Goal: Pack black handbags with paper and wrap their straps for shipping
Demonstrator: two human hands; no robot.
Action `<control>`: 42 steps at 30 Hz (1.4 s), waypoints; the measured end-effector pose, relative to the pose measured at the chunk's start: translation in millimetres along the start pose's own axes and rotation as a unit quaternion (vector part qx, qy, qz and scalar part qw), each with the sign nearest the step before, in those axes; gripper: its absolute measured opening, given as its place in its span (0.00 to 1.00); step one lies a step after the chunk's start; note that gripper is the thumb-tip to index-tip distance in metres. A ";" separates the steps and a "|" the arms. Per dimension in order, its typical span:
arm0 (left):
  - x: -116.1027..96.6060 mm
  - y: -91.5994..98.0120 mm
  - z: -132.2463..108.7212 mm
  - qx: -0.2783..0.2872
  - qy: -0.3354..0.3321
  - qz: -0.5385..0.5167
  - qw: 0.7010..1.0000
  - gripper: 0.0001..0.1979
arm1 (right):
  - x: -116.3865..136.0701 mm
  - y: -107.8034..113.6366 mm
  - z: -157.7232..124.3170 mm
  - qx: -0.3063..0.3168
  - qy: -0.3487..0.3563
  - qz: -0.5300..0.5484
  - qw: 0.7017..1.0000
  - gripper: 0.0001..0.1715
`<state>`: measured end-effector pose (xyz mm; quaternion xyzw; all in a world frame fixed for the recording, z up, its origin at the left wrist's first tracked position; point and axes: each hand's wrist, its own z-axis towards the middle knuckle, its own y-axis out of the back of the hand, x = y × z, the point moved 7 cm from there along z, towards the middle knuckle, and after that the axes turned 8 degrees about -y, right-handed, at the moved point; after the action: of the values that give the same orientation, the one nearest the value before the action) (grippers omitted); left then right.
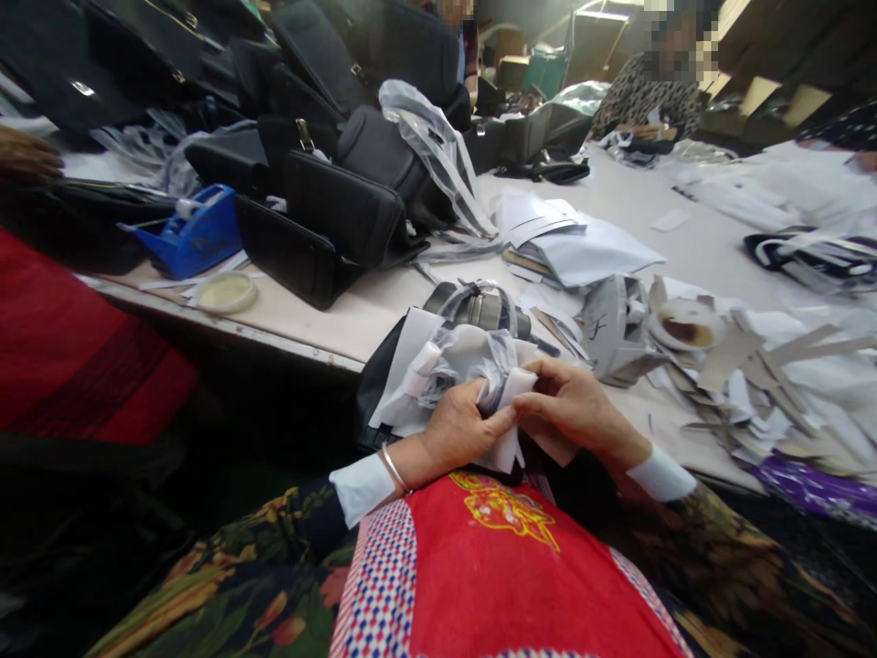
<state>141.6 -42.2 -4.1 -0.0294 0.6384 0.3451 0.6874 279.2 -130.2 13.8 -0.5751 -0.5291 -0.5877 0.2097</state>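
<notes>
A black bag (375, 388) leans against the table edge in front of my red apron, with white paper sheets and clear plastic wrapping bunched on top. My left hand (466, 425) is closed on a piece of white wrapping (515, 388) near the bag's right side. Thumb and fingers of my right hand (565, 402) pinch the same piece from the other side, the fingertips of both hands close together. A second rolled white piece (421, 368) sits on the left of the clear plastic (472, 352). What lies inside the wrapping is hidden.
Black handbags (343, 201) are piled at the back left beside a blue tape dispenser (195, 228) and a round dish (226, 292). White sheets (582, 242), a grey tape dispenser (615, 320) and card scraps (744, 356) lie to the right. Another person (648, 96) sits across the table.
</notes>
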 end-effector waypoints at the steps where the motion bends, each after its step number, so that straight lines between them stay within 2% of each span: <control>1: -1.1 0.5 -1.0 0.002 -0.004 0.010 1.000 0.19 | 0.7 -2.9 0.1 0.007 -0.012 0.028 1.000 0.15; 3: -4.3 2.0 -3.1 0.001 -0.012 0.030 0.999 0.18 | 2.7 -7.5 -1.3 0.005 -0.031 0.061 0.998 0.13; 7: -9.4 3.5 -5.8 -0.003 -0.009 0.054 0.999 0.19 | 7.6 -10.2 -5.6 -0.039 -0.040 0.092 0.994 0.14; 13: -9.6 -5.0 -2.8 -0.003 0.021 0.030 0.999 0.20 | 8.1 -4.9 -8.5 -0.080 -0.041 0.112 0.990 0.17; 16: -7.8 -9.0 -0.9 -0.011 0.040 -0.012 0.999 0.16 | 4.2 11.2 -13.7 -0.089 -0.001 0.041 0.995 0.16; 19: -3.4 -9.8 -0.8 -0.017 0.064 -0.049 0.997 0.14 | -5.4 30.4 -24.8 -0.098 0.065 -0.076 0.990 0.13; 21: -1.6 -9.5 -1.0 -0.016 0.068 -0.063 0.996 0.14 | -9.9 31.5 -33.5 -0.058 0.139 -0.175 0.973 0.18; 24: -2.0 -9.8 -0.3 -0.010 0.059 -0.088 0.994 0.14 | -15.3 21.8 -44.4 0.014 0.244 -0.284 0.927 0.28; 28: -2.3 -11.2 0.3 -0.001 0.063 -0.121 0.991 0.15 | -21.7 17.0 -42.9 0.044 0.293 -0.329 0.897 0.31; 32: -0.2 -11.1 -1.0 0.003 0.073 -0.129 0.989 0.16 | -26.7 20.5 -39.8 0.032 0.309 -0.331 0.891 0.30; 36: 0.3 -11.0 -1.8 0.003 0.077 -0.129 0.989 0.16 | -12.0 22.8 -47.1 -0.004 0.324 -0.248 0.913 0.25; 39: -0.8 -11.0 -0.9 -0.003 0.086 -0.128 0.988 0.15 | 11.6 22.6 -50.6 -0.035 0.312 -0.211 0.926 0.16; 42: -2.6 -12.9 1.5 0.004 0.088 -0.102 0.991 0.15 | 39.8 21.9 -48.4 -0.060 0.306 -0.212 0.926 0.13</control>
<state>149.6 -52.4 -6.6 -0.1216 0.6917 0.2666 0.6600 266.0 -165.3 68.6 -0.2529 -0.5125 -0.7967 0.1966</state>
